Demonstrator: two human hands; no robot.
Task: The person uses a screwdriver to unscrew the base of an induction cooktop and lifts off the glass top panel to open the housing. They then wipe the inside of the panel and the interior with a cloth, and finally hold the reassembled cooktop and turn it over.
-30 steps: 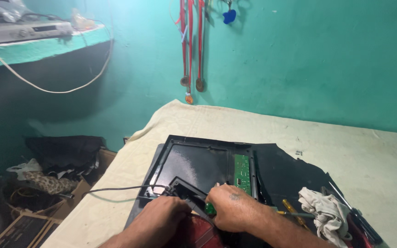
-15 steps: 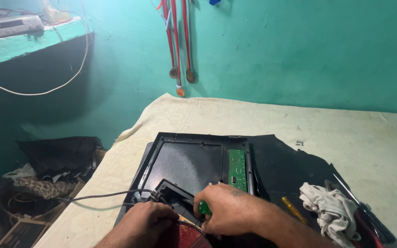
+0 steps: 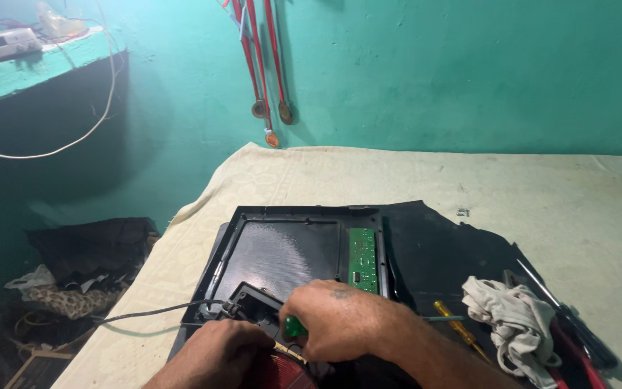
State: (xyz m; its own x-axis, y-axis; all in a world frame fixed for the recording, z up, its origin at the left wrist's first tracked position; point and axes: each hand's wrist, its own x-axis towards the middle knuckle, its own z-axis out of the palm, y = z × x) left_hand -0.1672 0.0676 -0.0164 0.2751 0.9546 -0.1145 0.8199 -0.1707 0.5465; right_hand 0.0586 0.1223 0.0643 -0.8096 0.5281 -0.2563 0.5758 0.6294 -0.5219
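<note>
A black, flat appliance housing [image 3: 282, 248] lies opened on a cloth-covered table, with a narrow green circuit board [image 3: 362, 259] along its right side. My right hand [image 3: 343, 320] is closed around a green-handled screwdriver [image 3: 294, 328], working at a small black part [image 3: 253, 301] at the housing's near edge. My left hand [image 3: 217, 353] rests just left of it, pressing on the near edge above a red round part [image 3: 289, 371]. A black cable [image 3: 152, 312] runs out to the left from the small part.
A black sheet [image 3: 440, 252] lies under the housing's right side. On it are a crumpled white rag [image 3: 516, 320], a yellow-handled screwdriver [image 3: 458, 328] and dark tools [image 3: 570, 317]. Red ribbons with medals [image 3: 264, 72] hang on the teal wall. Clutter [image 3: 73, 281] sits on the floor at left.
The view has shifted slightly left and down. My right hand has slid a little left over the small black part, and my left hand stays beside it.
</note>
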